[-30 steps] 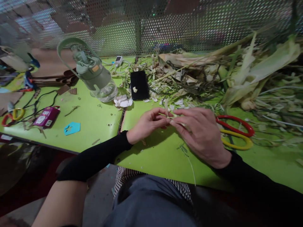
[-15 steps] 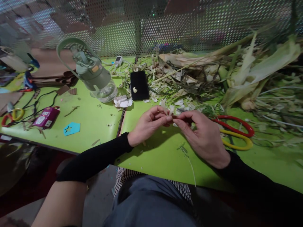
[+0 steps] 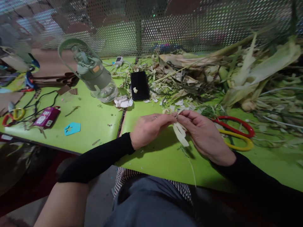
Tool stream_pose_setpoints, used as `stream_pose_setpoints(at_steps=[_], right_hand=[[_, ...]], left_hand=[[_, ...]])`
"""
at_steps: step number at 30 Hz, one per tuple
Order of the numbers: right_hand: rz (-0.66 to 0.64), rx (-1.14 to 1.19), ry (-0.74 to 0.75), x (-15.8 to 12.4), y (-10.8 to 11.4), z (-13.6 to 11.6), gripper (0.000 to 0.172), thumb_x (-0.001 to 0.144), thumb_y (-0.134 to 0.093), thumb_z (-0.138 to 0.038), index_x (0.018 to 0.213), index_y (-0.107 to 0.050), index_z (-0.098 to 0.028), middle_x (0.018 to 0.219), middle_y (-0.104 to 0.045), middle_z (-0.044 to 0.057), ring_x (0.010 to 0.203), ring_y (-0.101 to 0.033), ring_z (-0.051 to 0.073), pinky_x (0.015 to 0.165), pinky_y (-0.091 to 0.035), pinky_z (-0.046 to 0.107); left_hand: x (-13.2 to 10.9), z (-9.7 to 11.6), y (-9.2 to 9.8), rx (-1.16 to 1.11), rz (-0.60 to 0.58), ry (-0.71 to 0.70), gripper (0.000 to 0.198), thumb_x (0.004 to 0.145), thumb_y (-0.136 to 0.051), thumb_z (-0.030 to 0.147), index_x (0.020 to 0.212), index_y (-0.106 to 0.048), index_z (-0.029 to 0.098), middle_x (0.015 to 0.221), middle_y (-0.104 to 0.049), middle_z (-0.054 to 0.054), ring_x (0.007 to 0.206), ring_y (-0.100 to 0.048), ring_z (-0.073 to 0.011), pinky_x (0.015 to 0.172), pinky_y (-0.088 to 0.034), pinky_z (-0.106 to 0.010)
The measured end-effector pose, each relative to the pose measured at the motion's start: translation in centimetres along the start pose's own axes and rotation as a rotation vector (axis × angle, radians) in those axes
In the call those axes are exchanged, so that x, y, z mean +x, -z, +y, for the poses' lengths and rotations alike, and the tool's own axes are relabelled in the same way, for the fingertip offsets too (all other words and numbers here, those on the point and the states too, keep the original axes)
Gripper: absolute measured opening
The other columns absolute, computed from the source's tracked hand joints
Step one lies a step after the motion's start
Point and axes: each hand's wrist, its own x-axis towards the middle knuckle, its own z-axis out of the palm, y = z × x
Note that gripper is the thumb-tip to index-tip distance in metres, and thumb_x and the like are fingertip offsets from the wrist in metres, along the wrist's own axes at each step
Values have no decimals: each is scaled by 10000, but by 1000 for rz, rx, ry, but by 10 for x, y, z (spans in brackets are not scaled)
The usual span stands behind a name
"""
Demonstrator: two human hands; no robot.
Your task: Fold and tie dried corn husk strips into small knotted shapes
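Observation:
A pale strip of corn husk (image 3: 181, 135) hangs in loops from between my two hands, low over the green table. My left hand (image 3: 153, 127) pinches it at the fingertips, back of the hand upward. Facing it, my right hand (image 3: 201, 130) is closed on the same strip with thumb and forefinger. The fingertips of both hands nearly meet, and they hide where the strip is gripped. Right beside my right hand lie scissors with a red and yellow handle (image 3: 249, 127); their blades are hidden. A thin green fibre (image 3: 189, 157) lies on the table below the strip.
Behind my hands are a black phone (image 3: 139, 85), a water bottle (image 3: 99, 77) and white scraps (image 3: 123, 101). Husks and shredded leaves (image 3: 248, 82) heap at the back right. A purple box (image 3: 47, 117) and blue paper piece (image 3: 72, 128) lie left. A perforated metal screen (image 3: 113, 28) stands behind.
My left hand has turned over, its back now upward. The pale husk loops that stood above the fingers now hang down between my hands. My right hand has shifted slightly.

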Motion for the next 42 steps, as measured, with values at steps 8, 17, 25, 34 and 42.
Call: stream_pose_setpoints(at_steps=[8,17,25,34,42], right_hand=[[14,271,-5,-1,-9,0,345,701,-882,-483,800,-654,-244,772,-652,-34,597,-500,99,511,-423,225],[38,382,-129,-3,-8,1,303,690,-902,-410,909,-735,-285,820,-715,-41,663,-598,96,560,-485,212],[-11,335,-72,-2,-7,4,274,709,-893,-474,864,-775,-282,876,-748,-29,637,-573,82,554,-474,205],[86,-198,368,-10,1,2,78,905,-741,-364,943,-789,-316,853,-749,-15,700,-637,137,636,-511,281],[-45,-462,482,-11,5,-1,153,959,-650,-396,1013,-776,-328,843,-751,15,727,-688,199,685,-551,364]], left_hand=[[3,2,4,71,-31,-39,194,1029,-517,177,1127,-685,171,1035,-805,-74,903,-764,-120,798,-589,-213],[2,-1,-3,-75,-4,-48,165,1029,-532,209,1001,-685,155,874,-788,-22,742,-708,-71,716,-534,-158],[3,0,-1,-295,-78,179,120,996,-593,243,1003,-691,174,969,-781,-43,821,-701,-97,774,-533,-204],[11,10,-5,-1007,-92,919,243,904,-717,357,936,-569,166,837,-690,6,762,-672,-101,717,-540,-242],[11,9,-1,-1000,-259,992,186,881,-740,244,901,-596,127,767,-672,2,704,-650,-75,709,-517,-228]])
